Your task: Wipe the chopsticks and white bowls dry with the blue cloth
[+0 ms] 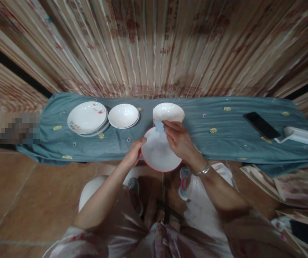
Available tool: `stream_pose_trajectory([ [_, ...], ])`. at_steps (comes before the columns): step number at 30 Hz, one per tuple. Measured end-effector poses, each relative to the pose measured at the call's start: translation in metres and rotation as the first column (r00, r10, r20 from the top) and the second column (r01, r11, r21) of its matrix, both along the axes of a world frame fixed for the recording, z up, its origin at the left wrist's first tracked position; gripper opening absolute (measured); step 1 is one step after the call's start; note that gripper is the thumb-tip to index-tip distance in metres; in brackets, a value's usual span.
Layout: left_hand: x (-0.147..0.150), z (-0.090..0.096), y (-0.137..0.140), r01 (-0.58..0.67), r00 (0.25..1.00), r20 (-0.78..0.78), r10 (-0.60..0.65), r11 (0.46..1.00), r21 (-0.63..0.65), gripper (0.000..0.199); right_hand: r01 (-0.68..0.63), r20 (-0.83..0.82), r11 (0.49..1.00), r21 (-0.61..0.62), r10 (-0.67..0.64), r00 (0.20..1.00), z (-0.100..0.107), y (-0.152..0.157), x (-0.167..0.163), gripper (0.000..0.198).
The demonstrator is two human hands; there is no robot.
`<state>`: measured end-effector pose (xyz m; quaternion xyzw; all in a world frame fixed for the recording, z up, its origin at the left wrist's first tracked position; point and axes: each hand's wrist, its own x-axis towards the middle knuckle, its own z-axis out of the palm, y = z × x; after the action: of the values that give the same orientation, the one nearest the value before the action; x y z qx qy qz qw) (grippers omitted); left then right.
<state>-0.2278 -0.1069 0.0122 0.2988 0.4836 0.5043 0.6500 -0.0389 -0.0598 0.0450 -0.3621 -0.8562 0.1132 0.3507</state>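
Note:
My left hand grips the left edge of a white bowl with a red rim, thumb over the rim. The bowl is held at the table's near edge, its inside turned up toward me. In my right hand a light blue cloth is pinched, pressed at the bowl's far inner edge. Just behind it stands a white bowl, its near side partly hidden by the cloth and my fingers.
On the patterned green-blue tablecloth, a stack of floral plates stands at left beside stacked small white bowls. At right lie a dark phone and a white object. A pleated curtain hangs behind the table.

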Motion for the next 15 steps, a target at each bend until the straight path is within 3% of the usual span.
stream_pose_trajectory([
  [9, 0.009, 0.0, -0.003, 0.062, 0.998, -0.029, -0.061, 0.997, 0.043, 0.048, -0.152, 0.05, 0.988, 0.017, 0.151, 0.987, 0.007, -0.012, -0.011, 0.035],
  [15, 0.008, 0.0, -0.003, 0.087, 0.995, -0.056, -0.085, 0.995, 0.037, 0.05, -0.087, 0.126, 0.995, 0.038, 0.082, 0.989, 0.006, -0.009, -0.01, 0.032],
])
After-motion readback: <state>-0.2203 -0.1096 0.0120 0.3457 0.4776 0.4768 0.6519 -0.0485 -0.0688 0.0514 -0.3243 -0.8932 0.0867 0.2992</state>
